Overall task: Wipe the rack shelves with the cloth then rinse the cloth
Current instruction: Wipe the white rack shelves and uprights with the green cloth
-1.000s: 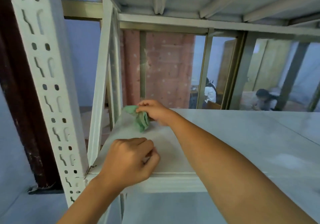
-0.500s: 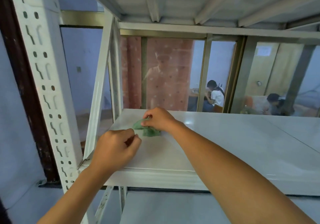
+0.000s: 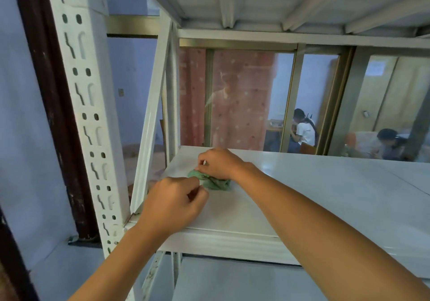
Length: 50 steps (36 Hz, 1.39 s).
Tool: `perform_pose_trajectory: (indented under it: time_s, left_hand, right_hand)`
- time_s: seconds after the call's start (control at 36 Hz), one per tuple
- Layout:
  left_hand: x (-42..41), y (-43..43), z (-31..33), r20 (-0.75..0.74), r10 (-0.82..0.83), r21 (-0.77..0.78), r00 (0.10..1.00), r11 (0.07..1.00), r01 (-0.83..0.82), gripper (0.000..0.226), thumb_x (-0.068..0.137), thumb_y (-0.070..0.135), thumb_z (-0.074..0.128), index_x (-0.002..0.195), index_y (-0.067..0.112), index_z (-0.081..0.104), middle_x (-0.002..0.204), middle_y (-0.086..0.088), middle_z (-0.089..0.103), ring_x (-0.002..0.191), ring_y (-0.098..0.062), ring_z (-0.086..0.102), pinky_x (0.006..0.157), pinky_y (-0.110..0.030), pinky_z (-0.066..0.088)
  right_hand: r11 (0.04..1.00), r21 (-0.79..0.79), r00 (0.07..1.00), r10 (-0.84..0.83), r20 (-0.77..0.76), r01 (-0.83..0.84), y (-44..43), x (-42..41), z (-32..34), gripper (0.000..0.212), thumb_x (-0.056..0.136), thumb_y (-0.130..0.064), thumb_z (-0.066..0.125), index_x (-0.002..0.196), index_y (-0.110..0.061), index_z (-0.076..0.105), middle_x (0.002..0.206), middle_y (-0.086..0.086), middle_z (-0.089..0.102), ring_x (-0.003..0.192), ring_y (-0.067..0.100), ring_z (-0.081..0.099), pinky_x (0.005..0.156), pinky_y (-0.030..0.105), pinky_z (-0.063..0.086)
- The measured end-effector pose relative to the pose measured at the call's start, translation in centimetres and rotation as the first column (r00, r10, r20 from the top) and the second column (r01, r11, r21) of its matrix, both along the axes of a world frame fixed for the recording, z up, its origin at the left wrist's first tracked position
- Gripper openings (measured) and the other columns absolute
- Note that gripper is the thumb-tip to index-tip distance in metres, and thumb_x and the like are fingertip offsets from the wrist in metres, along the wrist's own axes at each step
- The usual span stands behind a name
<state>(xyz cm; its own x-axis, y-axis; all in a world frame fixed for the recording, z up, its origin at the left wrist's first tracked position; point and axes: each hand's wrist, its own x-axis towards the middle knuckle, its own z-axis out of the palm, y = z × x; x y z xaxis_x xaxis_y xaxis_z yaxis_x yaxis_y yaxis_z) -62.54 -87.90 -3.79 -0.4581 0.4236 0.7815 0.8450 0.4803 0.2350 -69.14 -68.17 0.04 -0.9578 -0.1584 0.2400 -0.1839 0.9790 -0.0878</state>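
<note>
A crumpled green cloth lies on the white rack shelf near its left end. My right hand rests on top of the cloth and pinches its left edge with the fingertips. My left hand sits just in front and to the left, over the shelf's front corner, its fingers curled and its fingertips at the cloth's near edge. Whether the left hand grips the cloth is hidden by its own fingers.
A white perforated upright post stands at the front left corner, with a slanted brace behind it. Another shelf hangs close overhead. A lower shelf lies beneath. Behind the rack is a window with people beyond the glass.
My right hand has drawn the cloth nearer along the shelf and bunched it. My left hand has moved forward from the shelf's front edge up to the cloth.
</note>
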Motion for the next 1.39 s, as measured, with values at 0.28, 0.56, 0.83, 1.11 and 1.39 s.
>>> perform_pose_trajectory:
  time_s: [0.28, 0.56, 0.83, 1.11, 1.39]
  left_hand:
    - [-0.1, 0.6, -0.2, -0.068, 0.017, -0.08, 0.998, 0.997, -0.022, 0.034, 0.078, 0.027, 0.058, 0.052, 0.019, 0.038, 0.044, 0.006, 0.04, 0.038, -0.018, 0.037, 0.039, -0.03, 0.038]
    - [0.7, 1.3, -0.5, -0.073, -0.125, -0.31, 0.989, 0.946, 0.097, 0.029, 0.087, 0.031, 0.06, 0.06, 0.023, 0.056, 0.064, 0.007, 0.05, 0.06, -0.017, 0.045, 0.052, -0.034, 0.042]
    - [1.8, 2.1, -0.3, -0.045, 0.001, -0.279, 0.999, 0.96, -0.013, 0.037, 0.092, 0.031, 0.063, 0.058, 0.017, 0.063, 0.066, 0.003, 0.057, 0.06, -0.021, 0.05, 0.054, -0.035, 0.044]
    - [4.3, 1.8, -1.4, -0.185, 0.285, 0.122, 0.94, 0.956, -0.266, 0.044, 0.096, 0.019, 0.057, 0.056, 0.005, 0.066, 0.06, -0.001, 0.062, 0.051, -0.02, 0.057, 0.045, -0.037, 0.047]
    - [4.8, 0.9, -1.4, 0.323, 0.352, 0.371, 0.878, 0.807, -0.46, 0.028, 0.102, 0.024, 0.052, 0.083, 0.018, 0.071, 0.08, -0.001, 0.067, 0.075, -0.009, 0.06, 0.066, -0.028, 0.046]
  right_hand:
    - [0.97, 0.11, 0.973, 0.224, -0.059, -0.217, -0.6, -3.2, -0.6, 0.018, 0.098, -0.039, 0.054, 0.096, -0.021, 0.058, 0.088, -0.006, 0.056, 0.082, 0.017, 0.053, 0.07, 0.032, 0.042]
    - [0.991, 0.108, 0.993, 0.091, -0.08, -0.082, 2.5, -12.9, -0.8, 0.024, 0.1, -0.032, 0.051, 0.106, -0.012, 0.063, 0.109, 0.013, 0.063, 0.096, 0.031, 0.06, 0.077, 0.04, 0.05]
    - [0.99, 0.093, 0.993, 0.107, -0.042, -0.103, 2.8, -17.1, -1.3, 0.025, 0.1, -0.025, 0.039, 0.105, -0.012, 0.06, 0.105, 0.014, 0.062, 0.085, 0.027, 0.053, 0.07, 0.032, 0.037]
    - [0.884, 0.023, 0.884, 0.467, -0.031, -0.467, -2.8, -2.8, -1.1, 0.02, 0.099, -0.034, 0.048, 0.086, -0.021, 0.055, 0.08, -0.001, 0.056, 0.074, 0.02, 0.055, 0.062, 0.035, 0.042]
    - [0.814, -0.073, 0.817, 0.574, -0.055, -0.576, -3.3, 11.1, -1.1, 0.024, 0.1, -0.037, 0.049, 0.081, -0.021, 0.053, 0.078, -0.002, 0.055, 0.071, 0.018, 0.053, 0.065, 0.036, 0.046]
